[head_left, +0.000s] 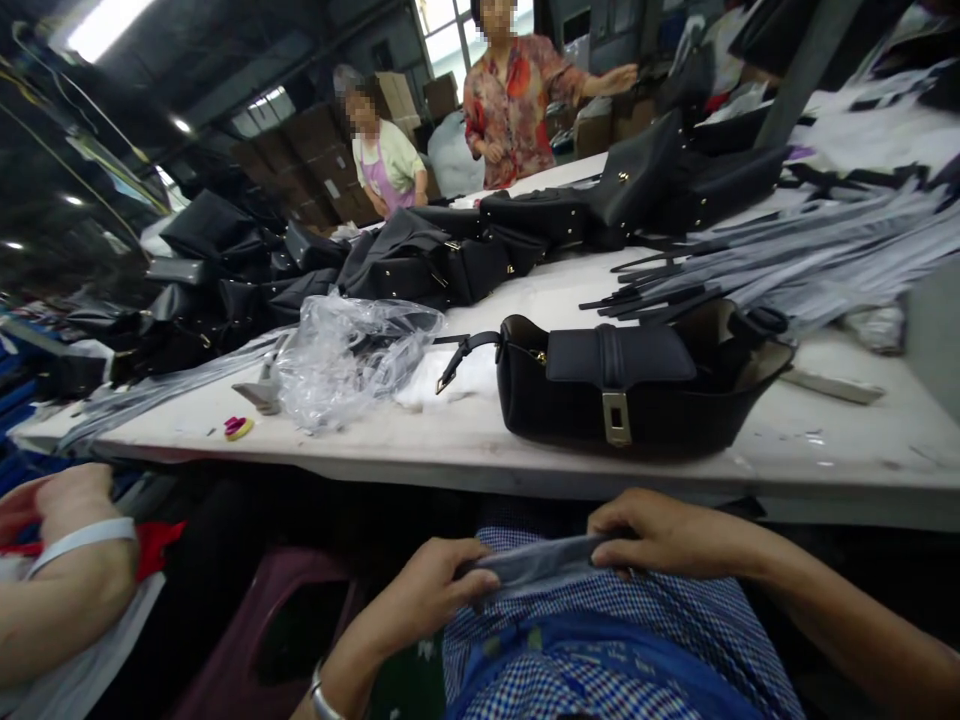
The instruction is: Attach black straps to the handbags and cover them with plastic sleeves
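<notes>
A dark bag strap [541, 566], covered in translucent wrapping, is stretched between my hands above my lap. My left hand [441, 582] pinches one end between thumb and fingers. At the other end, my right hand [643, 534] has its fingers closed around the strap. Just beyond my hands, a black handbag [562, 408] stands upright near the table's front edge. Its top gapes, its flap lies forward, and a gold clasp plate [616, 418] hangs at the front. A short buckled strap [466, 350] sticks out from its left side.
The white table [420, 445] holds crumpled clear plastic [330, 360], a small pink-and-yellow item [238, 428] and several black bags [420, 255] at the back. Wrapped straps [720, 270] lie at right. A co-worker's arm [82, 560] is at left; two people stand across the table.
</notes>
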Motion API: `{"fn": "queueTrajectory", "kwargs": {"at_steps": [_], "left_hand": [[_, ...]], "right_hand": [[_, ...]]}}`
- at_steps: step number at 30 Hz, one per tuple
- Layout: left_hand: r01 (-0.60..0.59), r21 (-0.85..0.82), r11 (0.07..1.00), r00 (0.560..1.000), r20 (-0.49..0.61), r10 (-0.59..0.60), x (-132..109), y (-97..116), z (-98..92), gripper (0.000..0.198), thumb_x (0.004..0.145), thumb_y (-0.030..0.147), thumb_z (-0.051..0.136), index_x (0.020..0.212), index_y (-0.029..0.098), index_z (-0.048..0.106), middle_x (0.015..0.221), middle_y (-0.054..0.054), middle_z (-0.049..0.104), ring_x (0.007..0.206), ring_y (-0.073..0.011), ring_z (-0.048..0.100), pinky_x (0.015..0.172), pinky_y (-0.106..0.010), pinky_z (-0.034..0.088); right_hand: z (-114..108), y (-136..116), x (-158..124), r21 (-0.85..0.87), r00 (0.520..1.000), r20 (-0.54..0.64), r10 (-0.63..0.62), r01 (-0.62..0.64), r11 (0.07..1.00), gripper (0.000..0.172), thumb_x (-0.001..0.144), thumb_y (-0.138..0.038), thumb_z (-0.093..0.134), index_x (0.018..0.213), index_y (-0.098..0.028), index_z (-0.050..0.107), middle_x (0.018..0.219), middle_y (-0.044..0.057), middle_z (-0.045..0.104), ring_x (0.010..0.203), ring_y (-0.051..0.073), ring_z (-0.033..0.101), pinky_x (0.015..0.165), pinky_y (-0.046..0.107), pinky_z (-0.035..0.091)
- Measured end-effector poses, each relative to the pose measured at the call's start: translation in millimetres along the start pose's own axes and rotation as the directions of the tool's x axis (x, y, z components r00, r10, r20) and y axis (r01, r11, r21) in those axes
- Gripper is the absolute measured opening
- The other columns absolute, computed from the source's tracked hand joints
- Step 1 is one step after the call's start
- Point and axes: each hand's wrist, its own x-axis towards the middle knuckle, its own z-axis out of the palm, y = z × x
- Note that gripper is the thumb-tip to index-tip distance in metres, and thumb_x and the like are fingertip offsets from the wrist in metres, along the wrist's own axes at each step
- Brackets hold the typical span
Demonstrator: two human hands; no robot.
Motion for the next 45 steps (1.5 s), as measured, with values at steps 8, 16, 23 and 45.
{"fn": "queueTrajectory", "kwargs": {"at_steps": [8, 16, 23, 45], "left_hand": [[0.021, -0.162, 0.987, 0.992, 0.123, -0.001, 38.0, 21.2, 26.5, 0.044, 0.097, 0.048, 0.052, 0.068, 0.015, 0.056, 0.06, 0.003, 0.053, 0.051, -0.0086, 0.045, 0.05, -0.017, 0.032], [0.053, -0.212, 0.976, 0.988, 0.156, -0.02, 37.0, -2.2, 18.9, 0.043, 0.095, 0.052, 0.052, 0.073, 0.016, 0.054, 0.065, 0.001, 0.059, 0.053, -0.01, 0.049, 0.051, -0.019, 0.037], [0.014, -0.352, 0.936, 0.909, 0.395, 0.135, 55.6, 45.4, 39.7, 0.031, 0.098, 0.047, 0.052, 0.095, 0.016, 0.059, 0.085, -0.004, 0.069, 0.06, -0.0119, 0.062, 0.056, -0.02, 0.046], [0.046, -0.349, 0.936, 0.912, 0.397, 0.103, 51.0, 29.3, 17.6, 0.036, 0.096, 0.043, 0.059, 0.08, 0.013, 0.069, 0.072, -0.002, 0.067, 0.049, -0.0064, 0.048, 0.048, -0.017, 0.037]], "right_hand": [[-6.2, -0.4, -6.5, -0.078, 1.0, -0.015, 0.008, -0.009, 0.997, 0.021, 0.087, -0.037, 0.065, 0.087, -0.018, 0.074, 0.078, 0.0, 0.07, 0.071, 0.015, 0.061, 0.061, 0.022, 0.039], [-25.5, 18.2, -45.8, -0.015, 0.988, -0.124, 0.093, -0.096, 0.995, 0.024, 0.085, -0.038, 0.067, 0.096, -0.019, 0.076, 0.089, 0.002, 0.075, 0.081, 0.02, 0.066, 0.07, 0.026, 0.045], [-10.7, 2.3, -34.3, 0.051, 0.999, -0.047, 0.001, 0.001, 0.999, 0.023, 0.083, -0.035, 0.07, 0.097, -0.019, 0.078, 0.088, 0.001, 0.076, 0.081, 0.019, 0.068, 0.072, 0.025, 0.046], [3.3, 58.0, -92.4, 0.614, 0.922, -0.263, 0.285, -0.069, 0.787, 0.046, 0.086, -0.054, 0.07, 0.107, -0.014, 0.077, 0.067, 0.002, 0.065, 0.057, 0.01, 0.05, 0.057, 0.023, 0.039]]}}
